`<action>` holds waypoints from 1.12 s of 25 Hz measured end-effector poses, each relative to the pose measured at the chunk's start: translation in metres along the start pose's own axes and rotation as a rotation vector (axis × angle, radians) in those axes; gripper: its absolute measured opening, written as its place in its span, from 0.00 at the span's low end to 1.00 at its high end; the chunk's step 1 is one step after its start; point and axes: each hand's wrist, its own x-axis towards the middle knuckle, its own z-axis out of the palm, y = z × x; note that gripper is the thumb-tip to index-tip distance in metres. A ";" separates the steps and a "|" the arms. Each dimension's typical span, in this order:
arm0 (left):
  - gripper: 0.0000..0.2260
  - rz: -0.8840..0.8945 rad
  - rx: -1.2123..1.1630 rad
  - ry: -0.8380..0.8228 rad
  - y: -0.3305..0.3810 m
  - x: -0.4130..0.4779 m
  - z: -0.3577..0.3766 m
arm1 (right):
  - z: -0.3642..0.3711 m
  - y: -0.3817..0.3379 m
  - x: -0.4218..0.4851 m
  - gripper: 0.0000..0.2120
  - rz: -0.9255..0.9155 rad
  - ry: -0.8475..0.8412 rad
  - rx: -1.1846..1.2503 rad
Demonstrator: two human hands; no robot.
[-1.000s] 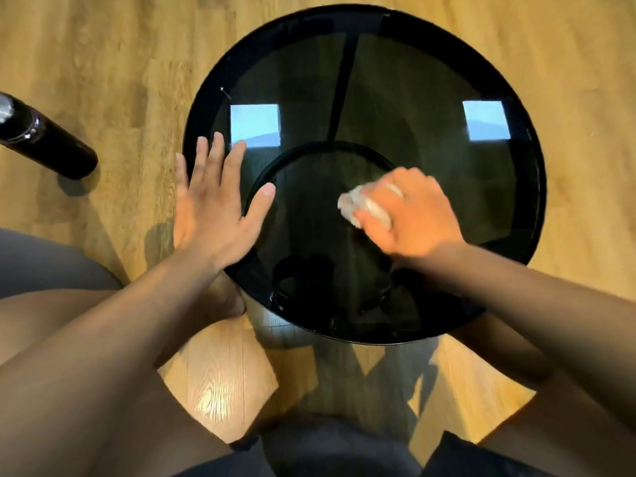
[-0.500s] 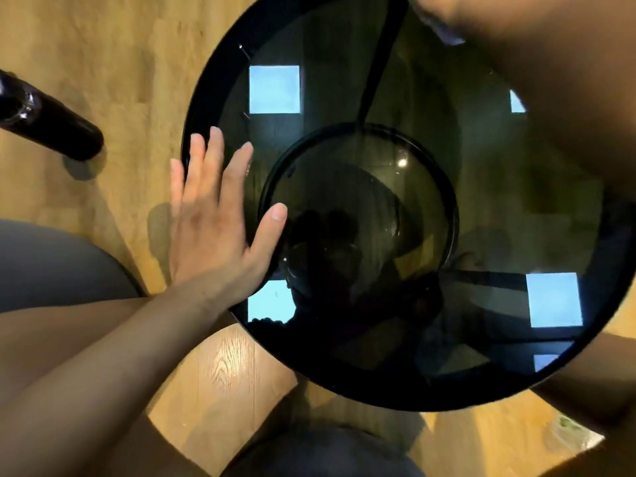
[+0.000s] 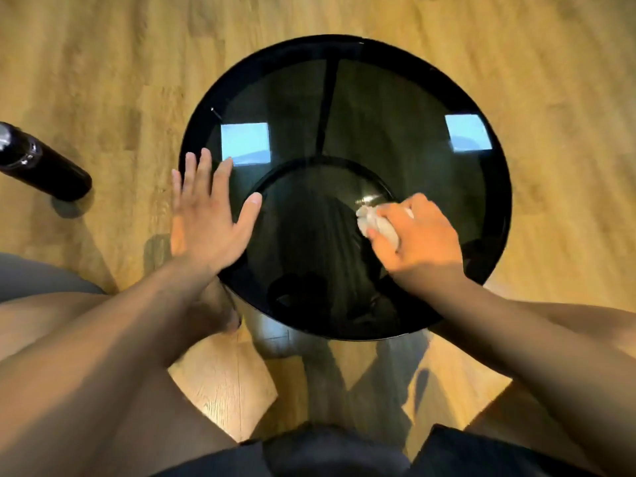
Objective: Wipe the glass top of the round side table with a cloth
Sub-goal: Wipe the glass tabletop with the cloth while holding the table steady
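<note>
Head view, as I read it from my remote station. The wooden floor (image 3: 103,63) filled the surround. At centre stood the worktop (image 3: 395,98), a round side table with a dark glass top and a black rim. I counted two square reflections (image 3: 245,143) on the glass, one at far left and one at far right. A dark cylindrical bottle (image 3: 44,166) was on the floor well to the left of the worktop and apart from it; from this angle I could not tell whether it stood or leaned. The left grip (image 3: 203,222), a bare hand, was released: fingers straight and spread, palm flat on the worktop's left edge, thumb reaching inward over the glass. The right grip (image 3: 420,239) was clenched around the cloth (image 3: 377,225), pressing it onto the glass right of centre. The cloth, a small pale wad, showed only at the fingertips, the remainder being hidden inside the hand.
</note>
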 end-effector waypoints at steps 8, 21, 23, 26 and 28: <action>0.33 0.043 0.024 0.013 -0.004 -0.003 0.006 | -0.004 0.039 0.037 0.13 -0.152 0.018 -0.169; 0.31 0.043 -0.069 0.013 -0.002 -0.002 -0.003 | 0.038 0.107 0.296 0.14 0.199 -0.103 -0.075; 0.32 0.024 -0.081 0.012 -0.001 -0.003 -0.005 | 0.025 0.096 0.272 0.18 0.167 0.107 -0.097; 0.31 0.007 -0.050 0.014 0.002 -0.001 -0.004 | 0.015 0.085 0.205 0.19 0.124 0.126 -0.064; 0.31 0.000 -0.027 0.015 0.003 -0.001 -0.005 | 0.004 0.086 0.148 0.18 0.157 0.079 -0.042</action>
